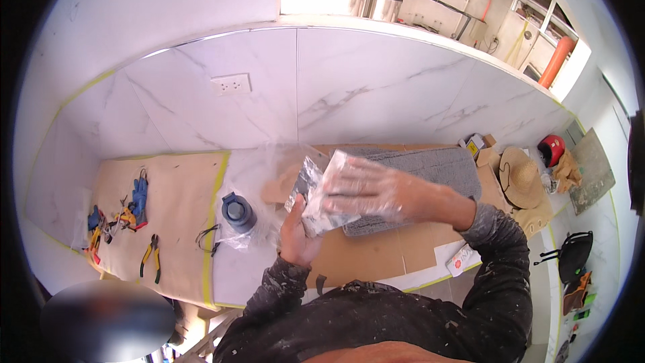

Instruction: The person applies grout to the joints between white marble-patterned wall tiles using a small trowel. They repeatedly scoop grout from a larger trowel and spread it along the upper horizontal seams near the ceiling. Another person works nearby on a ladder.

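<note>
Marble-look wall panels (215, 124), smooth white with grey veining, run behind a long worktop (232, 269). Crinkled silver-and-white wrapping (314, 218) is held up at frame centre, clear of the surface. Left hand (297, 238): grip closed on the lower left of the wrapping, thumb in front. Right hand (366, 191): laid over the wrapping's upper right, fingers long and nearly straight; whether anything is pinched cannot be told, thumb hidden.

Progress, judged: mid-handling. Wrapping is already in hand, not yet set down; contents hidden, so what is left cannot be confirmed.

Materials: flat brown paper (178, 208) with yellow-green taped edge, left of frame; stiff cardboard (376, 255) under a ribbed-looking grey mat (443, 168), right of centre; round blue canister (237, 213) by thin clear plastic; woven straw hat (519, 178), right. Pale specks are seen on both dark sleeves (500, 255).
</note>
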`<action>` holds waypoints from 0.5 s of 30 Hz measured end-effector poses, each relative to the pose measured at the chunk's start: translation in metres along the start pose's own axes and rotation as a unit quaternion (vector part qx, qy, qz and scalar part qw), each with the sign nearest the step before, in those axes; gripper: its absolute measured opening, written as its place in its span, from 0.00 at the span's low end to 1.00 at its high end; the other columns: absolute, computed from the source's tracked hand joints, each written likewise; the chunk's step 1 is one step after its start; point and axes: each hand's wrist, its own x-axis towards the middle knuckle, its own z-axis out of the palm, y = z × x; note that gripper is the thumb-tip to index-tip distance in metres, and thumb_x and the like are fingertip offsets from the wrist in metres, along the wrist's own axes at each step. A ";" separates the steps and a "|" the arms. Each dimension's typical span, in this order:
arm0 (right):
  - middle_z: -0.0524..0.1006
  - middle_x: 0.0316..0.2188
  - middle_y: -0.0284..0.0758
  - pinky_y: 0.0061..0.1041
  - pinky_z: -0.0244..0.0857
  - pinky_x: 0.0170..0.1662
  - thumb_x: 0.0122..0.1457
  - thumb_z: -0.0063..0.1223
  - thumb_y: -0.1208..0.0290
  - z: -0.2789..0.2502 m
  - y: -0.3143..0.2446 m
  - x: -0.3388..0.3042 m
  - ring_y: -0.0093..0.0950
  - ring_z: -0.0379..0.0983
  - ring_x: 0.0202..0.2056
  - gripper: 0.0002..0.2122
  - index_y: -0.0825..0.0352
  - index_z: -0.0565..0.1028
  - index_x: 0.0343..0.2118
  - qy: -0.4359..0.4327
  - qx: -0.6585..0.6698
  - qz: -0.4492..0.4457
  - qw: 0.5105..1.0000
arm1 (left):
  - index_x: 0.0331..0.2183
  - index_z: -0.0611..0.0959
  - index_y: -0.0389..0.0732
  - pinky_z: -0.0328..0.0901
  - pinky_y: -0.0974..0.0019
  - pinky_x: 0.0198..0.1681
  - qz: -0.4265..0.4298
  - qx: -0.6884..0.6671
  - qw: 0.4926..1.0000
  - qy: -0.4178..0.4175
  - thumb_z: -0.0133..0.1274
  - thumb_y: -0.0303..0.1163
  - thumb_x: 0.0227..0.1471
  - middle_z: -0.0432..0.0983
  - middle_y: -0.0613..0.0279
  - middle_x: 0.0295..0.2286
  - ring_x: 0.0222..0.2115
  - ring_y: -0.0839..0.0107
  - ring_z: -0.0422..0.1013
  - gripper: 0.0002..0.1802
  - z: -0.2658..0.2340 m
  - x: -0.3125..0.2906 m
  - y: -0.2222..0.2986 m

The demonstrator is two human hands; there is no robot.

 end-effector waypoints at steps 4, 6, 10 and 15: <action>0.65 0.58 0.42 0.42 0.52 0.64 0.52 0.45 0.83 0.025 -0.013 -0.054 0.40 0.59 0.61 0.26 0.59 0.69 0.57 0.046 0.022 0.097 0.994 | 0.56 0.66 0.39 0.61 0.57 0.55 0.030 0.049 0.997 0.054 0.39 0.43 0.64 0.70 0.58 0.50 0.50 0.63 0.68 0.24 0.044 -0.009 -0.015; 0.68 0.56 0.43 0.42 0.54 0.63 0.54 0.44 0.82 0.020 -0.003 -0.086 0.43 0.61 0.59 0.25 0.60 0.69 0.57 -0.044 -0.051 0.183 0.981 | 0.54 0.68 0.38 0.64 0.60 0.52 0.127 0.090 0.988 -0.021 0.40 0.42 0.64 0.72 0.57 0.46 0.47 0.64 0.69 0.23 0.061 -0.015 -0.015; 0.75 0.46 0.41 0.37 0.67 0.54 0.59 0.41 0.79 0.008 -0.011 -0.121 0.38 0.74 0.47 0.18 0.69 0.67 0.53 0.317 0.570 0.334 0.680 | 0.51 0.71 0.35 0.63 0.65 0.51 0.351 0.354 0.866 -0.031 0.41 0.43 0.64 0.73 0.57 0.42 0.43 0.68 0.69 0.23 0.078 -0.011 -0.019; 0.76 0.40 0.38 0.31 0.71 0.48 0.59 0.45 0.73 -0.007 -0.043 -0.124 0.30 0.76 0.42 0.14 0.71 0.68 0.47 0.322 0.847 0.275 0.320 | 0.51 0.72 0.29 0.66 0.65 0.38 0.506 0.610 0.608 -0.052 0.42 0.47 0.63 0.75 0.49 0.41 0.37 0.66 0.73 0.29 0.089 0.015 -0.040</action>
